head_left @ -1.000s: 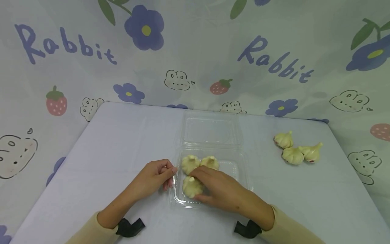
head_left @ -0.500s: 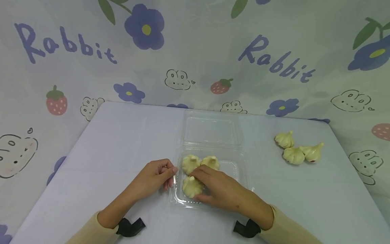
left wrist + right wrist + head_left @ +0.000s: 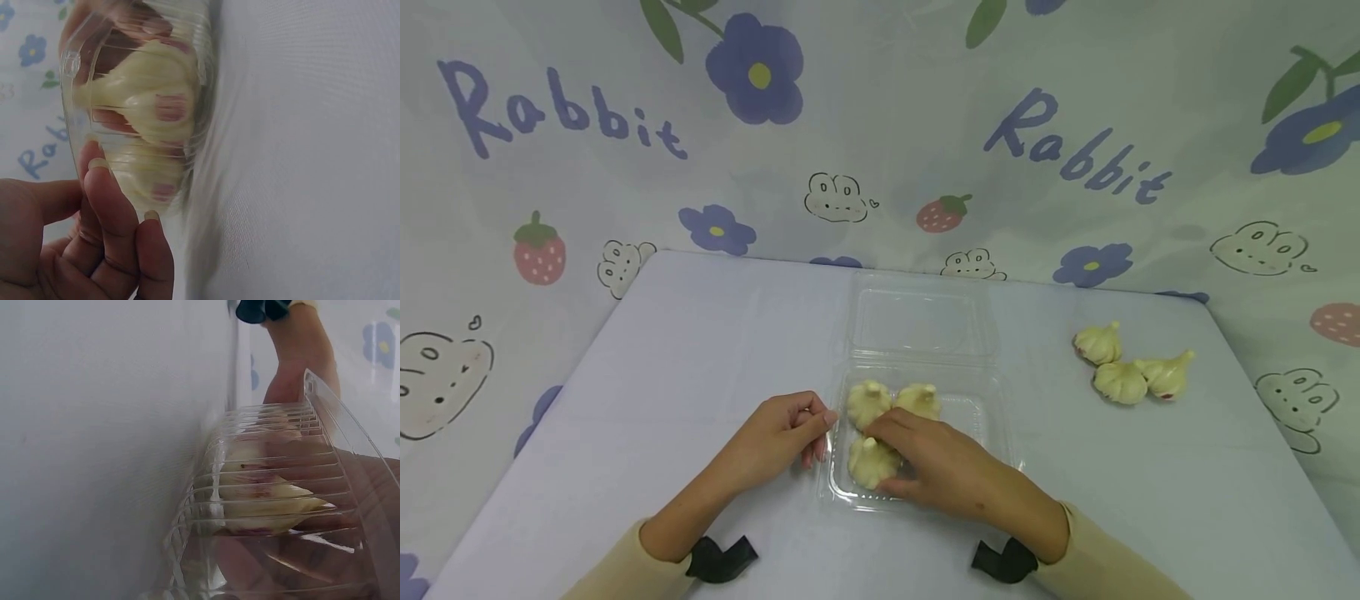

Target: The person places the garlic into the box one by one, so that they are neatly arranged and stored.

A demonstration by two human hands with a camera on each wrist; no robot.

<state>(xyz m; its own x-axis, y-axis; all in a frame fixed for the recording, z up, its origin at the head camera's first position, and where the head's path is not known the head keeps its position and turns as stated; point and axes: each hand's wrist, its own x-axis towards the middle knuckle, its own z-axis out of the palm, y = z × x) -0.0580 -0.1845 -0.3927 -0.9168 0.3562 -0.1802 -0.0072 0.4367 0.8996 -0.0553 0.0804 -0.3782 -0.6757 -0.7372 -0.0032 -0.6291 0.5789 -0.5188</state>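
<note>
Gripping the front bulb with the right hand, fingers bent over its far side and thumb at its near side, spread about as wide as the bulb. Cannot see the bulb's right side, hidden by that hand. Standing upright, stem up, in the near left part of the clear box. Pinching the box's left rim between thumb and bent fingers of the left hand, with hardly any gap; cannot tell how firmly.

Lined up just behind the front bulb, inside the same box: the back left bulb and, close beside it, the back right bulb. Can make out pink patches on pale bulbs through the box wall in the left wrist view. Folded back flat beyond the box: its lid.

Grouped well apart, on the right of the white table: the far bulb, the middle bulb and the outer bulb. Hung behind: a backdrop printed with rabbits, flowers and strawberries. Worn at both wrists: cream sleeves and black straps.
</note>
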